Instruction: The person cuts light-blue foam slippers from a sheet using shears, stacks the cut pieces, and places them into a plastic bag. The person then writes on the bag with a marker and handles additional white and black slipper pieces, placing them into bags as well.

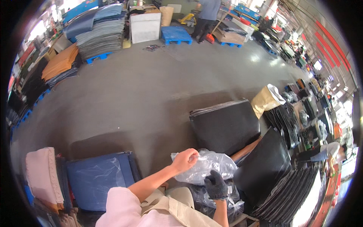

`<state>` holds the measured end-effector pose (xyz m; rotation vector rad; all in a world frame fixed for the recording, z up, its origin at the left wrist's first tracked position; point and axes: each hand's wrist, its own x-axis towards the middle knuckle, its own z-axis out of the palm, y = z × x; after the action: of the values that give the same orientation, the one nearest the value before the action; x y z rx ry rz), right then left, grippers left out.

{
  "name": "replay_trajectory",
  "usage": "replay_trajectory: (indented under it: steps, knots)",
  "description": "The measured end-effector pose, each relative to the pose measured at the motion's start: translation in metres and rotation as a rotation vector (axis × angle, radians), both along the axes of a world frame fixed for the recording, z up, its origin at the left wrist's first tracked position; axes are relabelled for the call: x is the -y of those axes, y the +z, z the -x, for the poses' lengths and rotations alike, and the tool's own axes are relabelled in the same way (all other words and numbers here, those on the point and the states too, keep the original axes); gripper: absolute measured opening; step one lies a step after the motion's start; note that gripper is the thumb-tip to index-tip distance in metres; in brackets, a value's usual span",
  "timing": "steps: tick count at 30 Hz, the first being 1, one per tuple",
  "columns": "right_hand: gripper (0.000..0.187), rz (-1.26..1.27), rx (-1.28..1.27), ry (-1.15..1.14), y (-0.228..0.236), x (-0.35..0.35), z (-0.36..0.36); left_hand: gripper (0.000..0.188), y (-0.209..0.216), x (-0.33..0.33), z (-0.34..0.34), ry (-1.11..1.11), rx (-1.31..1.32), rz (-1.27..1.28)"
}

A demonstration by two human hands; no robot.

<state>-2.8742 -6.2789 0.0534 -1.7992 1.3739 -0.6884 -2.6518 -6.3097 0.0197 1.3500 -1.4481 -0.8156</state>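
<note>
A bundle of crumpled clear plastic bags point(217, 166) lies in front of me, at the lower middle of the head view. My left hand point(185, 160) is bare, with its fingers curled together on the upper left edge of the plastic. On my right hand point(216, 186) is a dark grey knitted glove. Its thumb and fingers stand a little apart, against the near side of the bundle. More clear plastic over something dark point(204, 198) sits below the bundle, partly hidden by my right hand and forearm.
Black sheet stacks point(227, 125) stand ahead and to the right, with a tan sack point(266, 100) behind. Plastic-covered blue sheets point(98, 181) and a pale pink stack point(43, 174) are at left. Farther off are a blue pallet point(176, 34) and a standing person point(208, 15); another person point(331, 151) bends at right.
</note>
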Motion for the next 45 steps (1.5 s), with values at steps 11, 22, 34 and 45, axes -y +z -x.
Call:
replay_trajectory:
  steps: [11,22,34,45]
  knots:
    - [0.045,0.18,-0.018,0.258,0.02,0.101,-0.095,0.039,0.042,0.014,-0.032,-0.114,-0.04,-0.145]
    - [0.057,-0.211,0.02,0.395,-0.015,0.194,-0.239,0.034,0.034,0.068,-0.18,-0.012,0.301,-0.243]
    - [0.033,-0.317,0.101,1.076,0.018,0.254,-0.677,0.028,0.076,0.041,-0.544,0.524,0.085,-0.175]
    - [0.04,-0.152,-0.074,1.456,-0.006,0.214,-1.06,0.038,0.076,-0.012,-0.833,1.02,0.066,-0.586]
